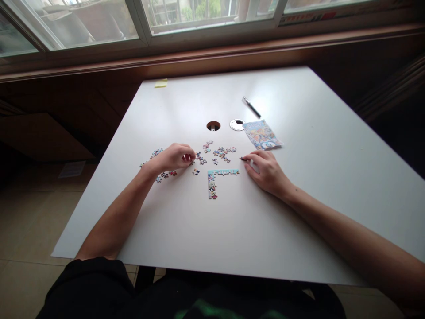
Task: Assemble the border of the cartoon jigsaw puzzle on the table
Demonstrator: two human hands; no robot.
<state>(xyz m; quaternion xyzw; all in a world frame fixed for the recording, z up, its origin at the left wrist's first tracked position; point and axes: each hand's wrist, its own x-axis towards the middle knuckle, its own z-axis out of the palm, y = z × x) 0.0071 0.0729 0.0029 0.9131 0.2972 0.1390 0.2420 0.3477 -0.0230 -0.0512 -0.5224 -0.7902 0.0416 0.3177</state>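
Observation:
Several loose jigsaw puzzle pieces [221, 153] lie in small clusters on the white table. Joined pieces form an L-shaped puzzle corner [211, 184], with a light blue strip along its top. My left hand [175, 157] is over the left clusters, fingertips pinched at a puzzle piece [191, 162] by the middle pile; its palm hides some pieces beneath. To the right of the corner's top strip, my right hand [264, 170] has thumb and index finger closed on a small dark puzzle piece [243, 158], just above or on the tabletop.
A picture sheet [263, 134] with a colourful print lies beyond my right hand. Behind it are a pen [251, 107] and a round metal cover [237, 125], left of which is a cable hole [213, 126]. Yellow tape [161, 83] marks the far left edge of the table [199, 239].

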